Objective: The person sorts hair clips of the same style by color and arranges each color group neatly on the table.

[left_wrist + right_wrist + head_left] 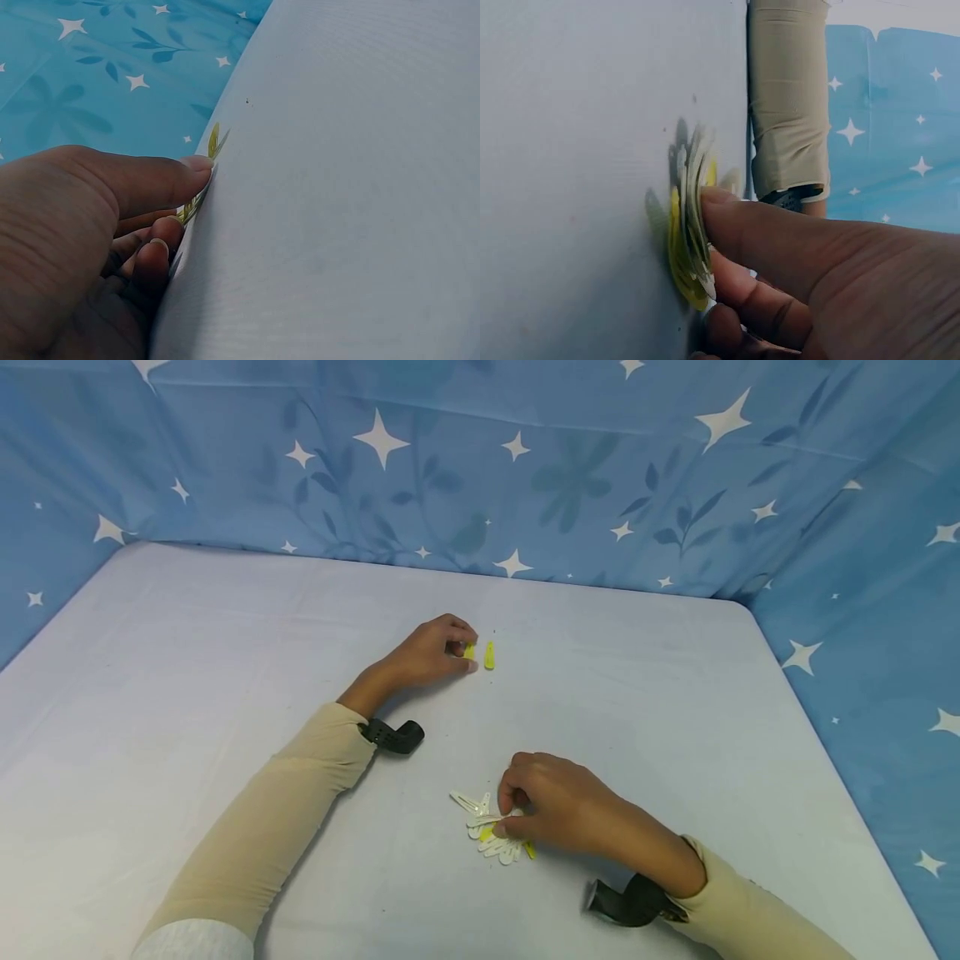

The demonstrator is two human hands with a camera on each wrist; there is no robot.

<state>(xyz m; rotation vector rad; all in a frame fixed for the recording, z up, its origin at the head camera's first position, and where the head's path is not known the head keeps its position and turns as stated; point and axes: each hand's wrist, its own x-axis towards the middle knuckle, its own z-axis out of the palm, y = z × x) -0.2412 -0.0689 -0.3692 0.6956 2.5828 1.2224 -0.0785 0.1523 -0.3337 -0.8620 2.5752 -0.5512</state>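
Near the far side of the table, my left hand (pixel 435 652) has its thumb and fingertips at the two ends of a yellow hair clip (pixel 469 652), gripping it close over the white surface. Just right of it lies a second yellow hair clip (pixel 490 656), which also shows past the thumb in the left wrist view. Closer to me, my right hand (pixel 558 802) reaches into a small pile of white hair clips (pixel 504 848) with some yellow ones (pixel 676 247) among them. Its curled fingers and thumb close on white clips at the top, partly hiding the pile.
A white cloth covers the table (pixel 637 693). Blue curtains (pixel 450 468) with white stars hang along its back and sides. Each wrist bears a black strapped-on device (pixel 397 739), the right one low over the table.
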